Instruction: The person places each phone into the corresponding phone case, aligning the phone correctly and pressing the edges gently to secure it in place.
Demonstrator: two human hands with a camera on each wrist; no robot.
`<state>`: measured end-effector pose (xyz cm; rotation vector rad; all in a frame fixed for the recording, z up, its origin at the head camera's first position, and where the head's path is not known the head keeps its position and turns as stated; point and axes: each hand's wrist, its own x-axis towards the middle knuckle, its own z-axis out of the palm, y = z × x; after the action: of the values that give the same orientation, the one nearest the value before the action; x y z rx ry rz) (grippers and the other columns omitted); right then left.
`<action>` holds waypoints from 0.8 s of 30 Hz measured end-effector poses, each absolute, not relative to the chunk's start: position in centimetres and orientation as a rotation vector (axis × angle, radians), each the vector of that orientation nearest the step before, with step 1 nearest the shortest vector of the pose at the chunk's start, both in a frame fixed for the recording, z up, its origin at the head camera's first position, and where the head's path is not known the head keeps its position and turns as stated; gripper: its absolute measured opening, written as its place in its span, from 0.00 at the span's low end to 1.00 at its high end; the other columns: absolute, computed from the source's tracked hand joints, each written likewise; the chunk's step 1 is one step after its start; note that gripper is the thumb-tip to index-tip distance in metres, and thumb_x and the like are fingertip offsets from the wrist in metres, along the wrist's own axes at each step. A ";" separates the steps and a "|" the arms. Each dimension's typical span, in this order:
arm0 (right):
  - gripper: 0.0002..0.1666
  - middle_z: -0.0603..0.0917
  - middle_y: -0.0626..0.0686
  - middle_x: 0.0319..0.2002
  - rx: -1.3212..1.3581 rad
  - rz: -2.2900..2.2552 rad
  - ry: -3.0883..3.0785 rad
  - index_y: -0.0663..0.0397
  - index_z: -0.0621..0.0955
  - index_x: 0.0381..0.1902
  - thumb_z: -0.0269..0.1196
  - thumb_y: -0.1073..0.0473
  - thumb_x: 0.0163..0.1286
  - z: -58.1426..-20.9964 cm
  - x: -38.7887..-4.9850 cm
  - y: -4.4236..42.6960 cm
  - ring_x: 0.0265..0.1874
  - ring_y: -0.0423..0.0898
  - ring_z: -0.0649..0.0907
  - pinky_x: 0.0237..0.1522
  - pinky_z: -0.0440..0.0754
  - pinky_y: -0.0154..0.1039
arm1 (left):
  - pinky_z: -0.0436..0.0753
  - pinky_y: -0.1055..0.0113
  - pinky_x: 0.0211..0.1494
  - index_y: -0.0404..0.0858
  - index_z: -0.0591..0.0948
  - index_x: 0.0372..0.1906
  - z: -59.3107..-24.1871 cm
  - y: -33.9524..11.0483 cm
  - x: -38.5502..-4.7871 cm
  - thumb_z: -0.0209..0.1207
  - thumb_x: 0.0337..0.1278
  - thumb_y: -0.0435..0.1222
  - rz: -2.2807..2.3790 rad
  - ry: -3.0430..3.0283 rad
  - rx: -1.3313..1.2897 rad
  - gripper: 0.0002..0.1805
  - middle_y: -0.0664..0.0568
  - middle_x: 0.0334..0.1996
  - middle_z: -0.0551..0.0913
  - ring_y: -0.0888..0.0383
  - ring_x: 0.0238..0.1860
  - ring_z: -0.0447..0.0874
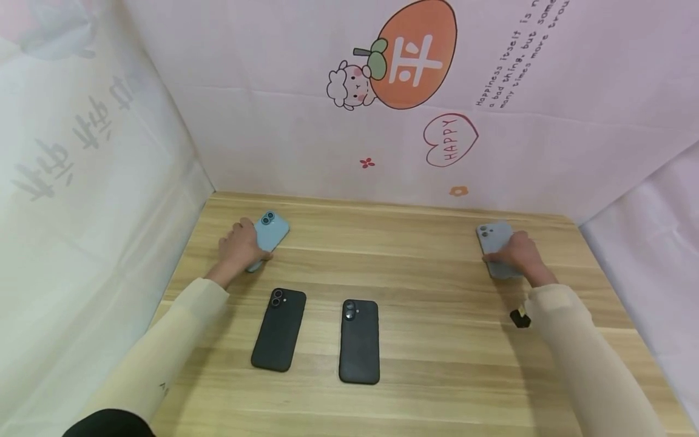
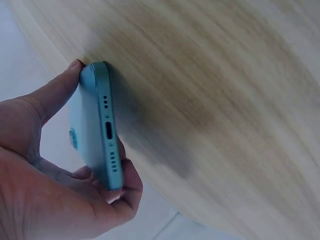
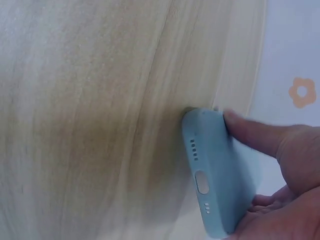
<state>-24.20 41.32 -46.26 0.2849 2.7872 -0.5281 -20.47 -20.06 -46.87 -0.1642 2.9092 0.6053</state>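
Cropped black object nearest, left hand grips blue phone, right hand half-hidden pale phone

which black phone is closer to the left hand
The black phone on the left in the head view; the other black phone, to its right, lies farther from the left hand.

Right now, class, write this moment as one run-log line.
left hand: grips light-blue smartphone | right hand: grips grey-blue smartphone | left black smartphone: untouched, on wooden table | right black smartphone: likewise
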 end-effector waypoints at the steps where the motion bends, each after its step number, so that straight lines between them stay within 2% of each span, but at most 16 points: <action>1: 0.54 0.71 0.86 0.52 0.272 -0.536 2.808 0.95 0.57 0.63 0.71 0.51 0.67 -46.2 -24.2 41.2 0.48 0.73 0.78 0.47 0.85 0.60 | 0.81 0.42 0.51 0.19 0.66 0.62 -46.9 -20.1 -20.5 0.78 0.54 0.44 0.608 2.903 -0.162 0.45 0.25 0.51 0.74 0.35 0.46 0.79; 6: 0.41 0.74 0.84 0.50 0.184 -0.557 2.906 0.90 0.64 0.62 0.67 0.57 0.71 -45.9 -24.0 40.8 0.47 0.75 0.80 0.44 0.86 0.63 | 0.84 0.49 0.42 0.20 0.66 0.66 -46.8 -20.0 -20.5 0.76 0.58 0.43 0.681 2.869 -0.170 0.44 0.26 0.53 0.76 0.37 0.45 0.81; 10: 0.35 0.76 0.83 0.50 0.112 -0.593 2.950 0.87 0.67 0.61 0.64 0.59 0.72 -45.4 -23.7 40.3 0.46 0.76 0.81 0.42 0.87 0.64 | 0.82 0.52 0.35 0.20 0.64 0.68 -46.7 -19.9 -20.5 0.70 0.67 0.42 0.733 2.863 -0.185 0.40 0.25 0.49 0.81 0.38 0.41 0.84; 17: 0.28 0.82 0.81 0.46 0.024 -0.605 2.975 0.85 0.75 0.55 0.62 0.60 0.71 -45.1 -23.7 40.1 0.41 0.74 0.85 0.38 0.89 0.63 | 0.80 0.51 0.35 0.23 0.64 0.69 -46.4 -19.7 -20.5 0.57 0.79 0.42 0.807 2.862 -0.208 0.31 0.27 0.46 0.83 0.39 0.37 0.84; 19: 0.27 0.83 0.81 0.46 0.021 -0.610 2.962 0.84 0.76 0.53 0.62 0.60 0.71 -45.0 -23.6 40.2 0.40 0.73 0.86 0.37 0.89 0.62 | 0.83 0.48 0.40 0.23 0.61 0.72 -46.4 -19.8 -20.6 0.55 0.80 0.42 0.884 2.838 -0.216 0.32 0.25 0.51 0.81 0.37 0.42 0.84; 21: 0.26 0.83 0.80 0.45 0.023 -0.617 2.948 0.84 0.77 0.51 0.61 0.59 0.72 -44.9 -23.7 40.2 0.40 0.72 0.86 0.36 0.89 0.60 | 0.84 0.42 0.55 0.22 0.57 0.77 -46.4 -19.9 -20.6 0.54 0.81 0.41 0.987 2.792 -0.235 0.36 0.21 0.61 0.76 0.32 0.56 0.82; 23: 0.24 0.84 0.79 0.44 0.032 -0.641 2.931 0.83 0.79 0.48 0.61 0.59 0.72 -44.7 -23.6 40.2 0.39 0.71 0.87 0.35 0.90 0.58 | 0.77 0.40 0.70 0.21 0.52 0.80 -46.3 -20.0 -20.4 0.52 0.82 0.40 1.122 2.723 -0.271 0.38 0.20 0.71 0.67 0.29 0.68 0.73; 24: 0.24 0.85 0.79 0.43 0.039 -0.658 2.920 0.83 0.79 0.48 0.61 0.59 0.73 -44.6 -23.5 40.2 0.38 0.69 0.87 0.34 0.90 0.57 | 0.70 0.39 0.77 0.22 0.48 0.81 -46.1 -20.0 -20.3 0.51 0.83 0.39 1.194 2.680 -0.291 0.39 0.21 0.76 0.60 0.29 0.75 0.64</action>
<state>-23.53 40.19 -44.59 0.0393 2.9202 -0.6578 -20.25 -19.99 -46.13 -0.2912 2.6804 1.1943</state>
